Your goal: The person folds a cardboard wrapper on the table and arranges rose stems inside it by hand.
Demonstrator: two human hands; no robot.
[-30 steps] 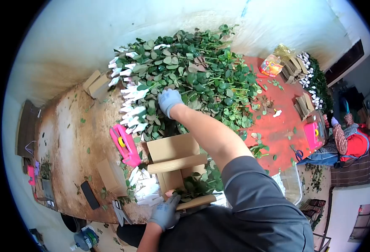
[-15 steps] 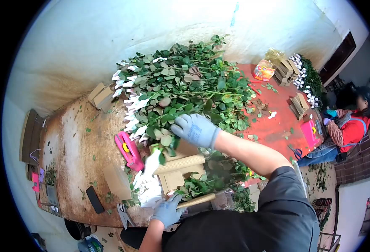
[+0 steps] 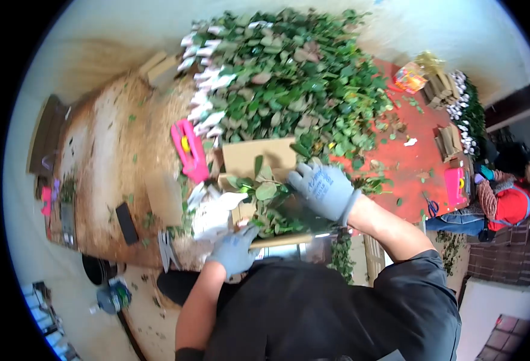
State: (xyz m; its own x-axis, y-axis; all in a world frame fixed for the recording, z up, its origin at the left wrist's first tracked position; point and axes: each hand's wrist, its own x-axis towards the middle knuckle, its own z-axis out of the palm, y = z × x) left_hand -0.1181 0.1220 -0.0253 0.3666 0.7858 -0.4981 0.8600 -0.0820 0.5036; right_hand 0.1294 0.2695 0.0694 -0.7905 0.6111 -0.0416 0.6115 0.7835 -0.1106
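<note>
My right hand (image 3: 322, 189), in a grey glove, is closed around a leafy rose stem (image 3: 266, 188). The stem's white-wrapped head (image 3: 232, 200) points left, over a pile of white wrapped flower heads (image 3: 209, 221). My left hand (image 3: 235, 249), gloved too, is low by that pile and the end of a wooden strip (image 3: 282, 241). Its fingers look curled, but blur hides what they grip. Between my hands lie more green leaves (image 3: 277, 222). A cardboard piece (image 3: 259, 157) stands behind them. The pink tape dispenser (image 3: 190, 151) sits left of the cardboard.
A large heap of leafy stems (image 3: 295, 78) with white-wrapped heads fills the back of the table. At left are a black phone (image 3: 126, 222), a cardboard sheet (image 3: 164, 198) and a stapler-like tool (image 3: 167, 251). A co-worker in red (image 3: 511, 204) sits at the far right.
My right hand has moved right and toward me, drawing the rose stem over the pile in front of me. The left hand stays near the strip. The camera view has tilted down.
</note>
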